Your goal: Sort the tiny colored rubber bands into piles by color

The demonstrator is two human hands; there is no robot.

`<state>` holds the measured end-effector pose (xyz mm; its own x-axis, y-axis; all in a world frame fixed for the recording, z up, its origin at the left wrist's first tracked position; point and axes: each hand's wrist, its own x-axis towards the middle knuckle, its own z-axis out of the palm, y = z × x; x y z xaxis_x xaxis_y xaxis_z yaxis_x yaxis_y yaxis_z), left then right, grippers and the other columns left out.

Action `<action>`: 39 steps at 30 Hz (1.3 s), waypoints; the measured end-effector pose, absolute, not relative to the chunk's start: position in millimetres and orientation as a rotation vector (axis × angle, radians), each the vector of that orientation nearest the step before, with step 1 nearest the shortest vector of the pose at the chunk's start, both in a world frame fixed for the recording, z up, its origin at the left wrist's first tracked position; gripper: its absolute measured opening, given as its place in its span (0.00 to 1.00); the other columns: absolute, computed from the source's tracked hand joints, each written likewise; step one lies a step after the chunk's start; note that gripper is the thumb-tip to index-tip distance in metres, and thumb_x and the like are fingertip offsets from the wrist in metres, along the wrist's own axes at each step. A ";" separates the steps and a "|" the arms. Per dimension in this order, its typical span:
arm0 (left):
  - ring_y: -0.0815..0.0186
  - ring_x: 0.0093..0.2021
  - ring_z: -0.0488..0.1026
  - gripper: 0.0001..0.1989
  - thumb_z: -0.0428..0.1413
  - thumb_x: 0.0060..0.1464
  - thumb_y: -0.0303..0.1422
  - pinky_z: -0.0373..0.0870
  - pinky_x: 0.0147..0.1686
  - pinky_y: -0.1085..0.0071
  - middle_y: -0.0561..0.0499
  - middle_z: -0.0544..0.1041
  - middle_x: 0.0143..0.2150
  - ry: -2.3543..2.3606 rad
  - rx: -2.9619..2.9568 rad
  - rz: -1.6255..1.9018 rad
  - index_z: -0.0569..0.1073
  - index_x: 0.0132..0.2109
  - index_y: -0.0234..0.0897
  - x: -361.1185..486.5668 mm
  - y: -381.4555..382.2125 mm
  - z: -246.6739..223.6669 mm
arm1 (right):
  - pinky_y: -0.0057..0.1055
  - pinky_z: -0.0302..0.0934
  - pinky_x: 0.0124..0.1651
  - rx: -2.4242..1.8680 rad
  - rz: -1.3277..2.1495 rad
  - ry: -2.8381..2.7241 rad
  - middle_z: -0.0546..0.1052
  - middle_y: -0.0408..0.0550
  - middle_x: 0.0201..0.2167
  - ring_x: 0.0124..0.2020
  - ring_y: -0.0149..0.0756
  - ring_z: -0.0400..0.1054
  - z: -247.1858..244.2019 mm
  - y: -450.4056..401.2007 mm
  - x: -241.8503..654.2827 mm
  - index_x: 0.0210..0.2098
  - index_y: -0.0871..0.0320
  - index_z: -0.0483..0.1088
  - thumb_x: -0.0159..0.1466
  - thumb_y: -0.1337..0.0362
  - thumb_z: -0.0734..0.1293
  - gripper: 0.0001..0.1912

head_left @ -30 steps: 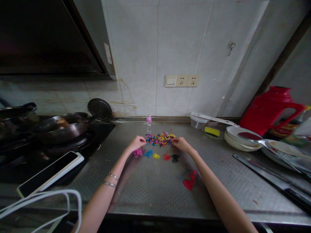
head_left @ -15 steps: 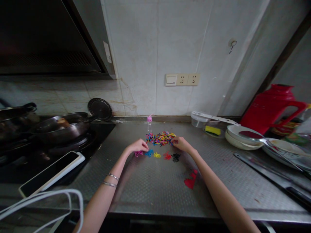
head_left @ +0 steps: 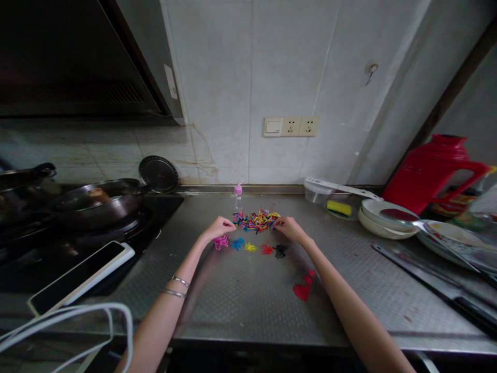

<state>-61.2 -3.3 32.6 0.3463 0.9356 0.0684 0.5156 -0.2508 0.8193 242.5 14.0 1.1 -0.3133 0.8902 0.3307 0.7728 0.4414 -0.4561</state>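
A heap of small multicoloured bands [head_left: 257, 220] lies on the metal counter. In front of it, in a row, are small piles: pink [head_left: 221, 242], blue [head_left: 238, 243], yellow [head_left: 250, 248], red [head_left: 266, 249] and black [head_left: 280, 251]. My left hand [head_left: 222, 227] is at the heap's left edge, above the pink pile, fingers pinched together; anything between them is too small to make out. At the heap's right edge, the closed fingertips of my right hand [head_left: 286, 228] touch the bands; what they hold is hidden.
A small pink-topped bottle [head_left: 238, 197] stands behind the heap. Red pieces [head_left: 303, 287] lie near my right forearm. Bowls [head_left: 388, 220], a yellow sponge [head_left: 339, 208], a long knife [head_left: 419, 274] and a red thermos [head_left: 430, 173] are rightward. Pans [head_left: 97, 202] and a white-edged device [head_left: 79, 274] are leftward.
My left hand has moved up and slightly left, away from the blue pile, uncovering more of the pink pile. My right hand has barely moved at the heap's right edge.
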 end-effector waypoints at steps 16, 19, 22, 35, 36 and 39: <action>0.75 0.19 0.62 0.18 0.56 0.44 0.35 0.57 0.18 0.79 0.52 0.71 0.22 1.214 1.718 0.924 0.72 0.42 0.27 -13.2 -24.3 32.5 | 0.26 0.58 0.28 -1.113 0.700 -1.876 0.76 0.46 0.25 0.25 0.31 0.66 28.6 5.9 222.2 0.30 0.62 0.74 0.53 0.57 0.63 0.15; 0.77 0.16 0.60 0.21 0.56 0.45 0.37 0.53 0.14 0.80 0.53 0.70 0.21 1.179 1.637 0.880 0.70 0.45 0.27 -0.4 -30.6 30.2 | 0.26 0.59 0.30 -1.058 0.707 -1.869 0.76 0.46 0.25 0.26 0.32 0.67 33.8 -2.4 209.2 0.30 0.62 0.74 0.53 0.58 0.63 0.14; 0.77 0.15 0.61 0.20 0.56 0.45 0.39 0.52 0.12 0.80 0.53 0.70 0.20 1.104 1.560 0.865 0.72 0.43 0.28 11.4 -37.4 29.9 | 0.27 0.60 0.33 -1.024 0.666 -1.833 0.76 0.46 0.27 0.29 0.32 0.68 35.5 -11.5 192.4 0.30 0.60 0.74 0.53 0.61 0.63 0.11; 0.79 0.12 0.57 0.19 0.54 0.45 0.44 0.52 0.11 0.80 0.56 0.64 0.14 1.060 1.431 0.872 0.72 0.29 0.27 17.0 -44.7 37.1 | 0.26 0.61 0.34 -0.924 0.645 -1.876 0.76 0.46 0.27 0.30 0.32 0.68 27.2 -19.3 174.1 0.29 0.60 0.73 0.54 0.65 0.61 0.09; 0.79 0.12 0.57 0.20 0.54 0.45 0.44 0.52 0.11 0.80 0.56 0.65 0.15 1.051 1.429 0.869 0.72 0.29 0.27 16.3 -44.3 36.9 | 0.27 0.61 0.35 -0.916 0.640 -1.882 0.76 0.46 0.28 0.30 0.33 0.68 27.4 -19.7 174.2 0.29 0.59 0.73 0.54 0.65 0.61 0.09; 0.78 0.13 0.58 0.20 0.54 0.45 0.45 0.53 0.11 0.80 0.53 0.68 0.18 1.011 1.403 0.880 0.72 0.30 0.27 14.5 -42.9 36.3 | 0.27 0.61 0.35 -0.906 0.614 -1.894 0.76 0.46 0.28 0.31 0.33 0.69 27.4 -20.8 173.9 0.30 0.59 0.73 0.55 0.66 0.61 0.09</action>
